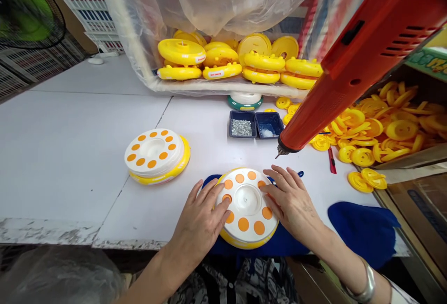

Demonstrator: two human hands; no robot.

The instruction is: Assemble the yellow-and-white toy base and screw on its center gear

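Spread fingers of the left hand touch the left side of a round white disc, not visibly pinching it. It lies face up to their right, between the hands; being round, it has no long axis, and neither hand is nearer. The right hand, fingers loosely fanned, touches its right side. Beyond, labels on yellow discs are too small to read.

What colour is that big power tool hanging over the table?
The power tool is red with a black collar near its tip; the head view shows it.
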